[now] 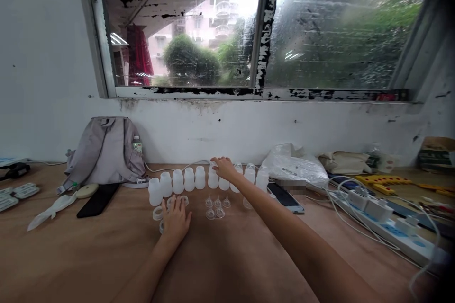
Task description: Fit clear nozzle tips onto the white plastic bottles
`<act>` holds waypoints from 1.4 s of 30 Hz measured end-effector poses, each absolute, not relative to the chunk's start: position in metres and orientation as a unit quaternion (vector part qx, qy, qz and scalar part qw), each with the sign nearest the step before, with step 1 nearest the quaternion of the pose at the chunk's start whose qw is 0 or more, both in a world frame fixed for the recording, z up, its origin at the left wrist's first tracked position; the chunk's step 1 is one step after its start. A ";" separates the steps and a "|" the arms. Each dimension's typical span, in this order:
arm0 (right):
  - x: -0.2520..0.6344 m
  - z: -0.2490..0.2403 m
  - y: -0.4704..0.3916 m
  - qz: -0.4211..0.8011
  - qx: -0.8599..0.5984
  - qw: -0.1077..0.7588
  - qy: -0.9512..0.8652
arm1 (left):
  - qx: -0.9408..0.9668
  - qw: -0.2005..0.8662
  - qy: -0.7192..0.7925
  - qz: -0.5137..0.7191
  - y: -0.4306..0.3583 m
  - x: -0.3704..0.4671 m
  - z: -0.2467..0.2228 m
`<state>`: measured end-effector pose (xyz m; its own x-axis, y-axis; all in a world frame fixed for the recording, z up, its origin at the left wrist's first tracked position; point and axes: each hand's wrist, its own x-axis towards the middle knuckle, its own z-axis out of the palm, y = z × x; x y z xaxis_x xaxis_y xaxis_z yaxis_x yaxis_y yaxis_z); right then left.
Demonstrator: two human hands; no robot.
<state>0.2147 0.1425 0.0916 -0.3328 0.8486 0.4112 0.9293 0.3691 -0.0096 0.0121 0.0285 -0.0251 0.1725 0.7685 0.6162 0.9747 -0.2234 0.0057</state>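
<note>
Small frosted baby bottles (178, 182) stand upright in a row along the back of the table. My right hand (224, 168) reaches across to the middle of the row, its fingers curled round the top of one baby bottle (213, 180). Its arm partly covers the bottles on the right, where clear domed caps (250, 168) show on some. My left hand (175, 218) rests open, fingers spread, among white screw rings (157, 213) in front of the left bottles; some rings are partly hidden beneath it. Between the hands lie several clear teats (218, 203) on the table.
Left of the bottles are a grey backpack (104, 151), a black phone (97, 200) and a crumpled white wrapper (53, 210). On the right lie another phone (286, 197), a plastic bag (296, 165) and a power strip (384, 222) with trailing cables. A wall with a window stands behind.
</note>
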 end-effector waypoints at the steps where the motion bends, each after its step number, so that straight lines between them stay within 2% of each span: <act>1: 0.216 0.090 0.147 -0.110 -0.551 0.169 -0.810 | -0.738 0.198 -0.592 -0.255 0.029 0.011 -0.025; 8: 0.221 0.086 0.164 -0.092 -0.558 0.138 -0.813 | -0.746 0.192 -0.581 -0.262 0.029 0.012 -0.025; 14: 0.220 0.091 0.151 -0.104 -0.538 0.160 -0.821 | -0.772 0.189 -0.543 -0.271 0.022 0.017 -0.022; 18: 0.220 0.084 0.121 -0.117 -0.501 0.256 -0.819 | -0.799 0.170 -0.514 -0.261 0.019 0.021 -0.024; 21: 0.221 0.056 0.087 -0.100 -0.483 0.332 -0.804 | -0.816 0.149 -0.493 -0.264 0.018 0.024 -0.024; 26: 0.228 -0.007 0.041 -0.087 -0.563 0.278 -0.773 | -0.825 0.116 -0.470 -0.293 0.012 0.028 -0.019; 29: 0.232 -0.025 0.033 -0.060 -0.583 0.258 -0.769 | -0.827 0.081 -0.451 -0.325 0.007 0.032 -0.015; 35: 0.236 -0.014 0.023 -0.001 -0.509 0.328 -0.796 | -0.829 0.017 -0.394 -0.397 -0.004 0.037 -0.006; 42: 0.229 -0.004 0.000 0.078 -0.372 0.250 -0.890 | -0.850 -0.015 -0.334 -0.407 -0.012 0.035 0.002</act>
